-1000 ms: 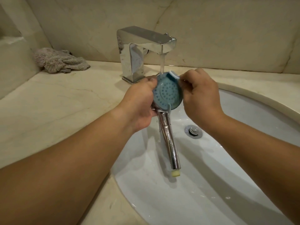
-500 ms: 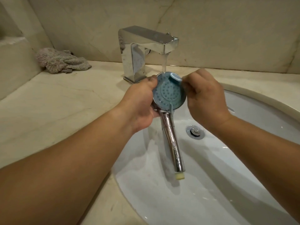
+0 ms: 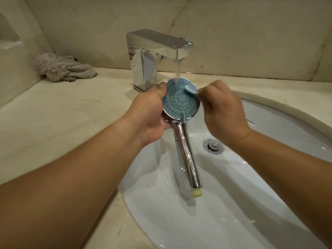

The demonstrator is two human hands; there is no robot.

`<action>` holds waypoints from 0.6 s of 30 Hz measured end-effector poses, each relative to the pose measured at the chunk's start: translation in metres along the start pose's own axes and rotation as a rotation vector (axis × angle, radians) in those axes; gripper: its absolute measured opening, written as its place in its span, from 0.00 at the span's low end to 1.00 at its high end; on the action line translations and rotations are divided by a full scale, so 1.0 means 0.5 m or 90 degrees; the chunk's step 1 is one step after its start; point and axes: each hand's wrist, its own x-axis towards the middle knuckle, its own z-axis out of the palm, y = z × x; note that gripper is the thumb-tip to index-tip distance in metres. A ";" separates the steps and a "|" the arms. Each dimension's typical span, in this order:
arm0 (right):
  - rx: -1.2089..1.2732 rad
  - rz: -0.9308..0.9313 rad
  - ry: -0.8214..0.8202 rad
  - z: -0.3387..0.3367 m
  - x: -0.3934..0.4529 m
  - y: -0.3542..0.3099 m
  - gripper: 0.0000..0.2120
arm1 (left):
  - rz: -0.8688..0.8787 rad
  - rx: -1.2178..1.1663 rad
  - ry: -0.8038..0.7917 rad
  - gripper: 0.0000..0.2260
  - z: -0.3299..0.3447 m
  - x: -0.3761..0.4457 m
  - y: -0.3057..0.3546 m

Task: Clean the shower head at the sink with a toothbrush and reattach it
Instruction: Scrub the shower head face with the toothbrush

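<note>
My left hand (image 3: 150, 112) grips the shower head (image 3: 180, 101) by its left rim and neck, holding its blue nozzle face up over the white sink (image 3: 224, 203). Its chrome handle (image 3: 188, 159) slopes down toward me and ends in a yellowish tip. My right hand (image 3: 223, 112) is closed on a light blue toothbrush (image 3: 191, 90), whose head lies on the upper right of the blue face. Most of the toothbrush handle is hidden in my fist. Water from the chrome tap (image 3: 156, 56) falls onto the top edge of the shower head.
A crumpled grey cloth (image 3: 62, 68) lies on the beige stone counter (image 3: 62, 114) at the back left. The sink's metal drain (image 3: 213, 146) sits right of the handle. A marble wall rises behind the tap.
The toothbrush head has slid from the top rim down onto the upper right of the blue face. My hands and the shower head have drifted slightly right in view.
</note>
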 end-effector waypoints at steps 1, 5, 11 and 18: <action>0.003 0.012 0.012 -0.003 0.002 0.004 0.04 | -0.003 -0.003 0.001 0.16 -0.001 -0.001 0.000; -0.010 -0.098 -0.064 0.012 -0.029 -0.018 0.05 | -0.015 -0.020 0.011 0.17 0.001 -0.002 0.003; -0.021 -0.057 -0.045 0.010 -0.028 -0.014 0.03 | -0.023 -0.072 0.035 0.16 -0.004 -0.004 0.007; -0.006 -0.014 -0.024 0.011 -0.034 -0.003 0.03 | -0.015 -0.068 0.043 0.16 -0.007 0.000 0.008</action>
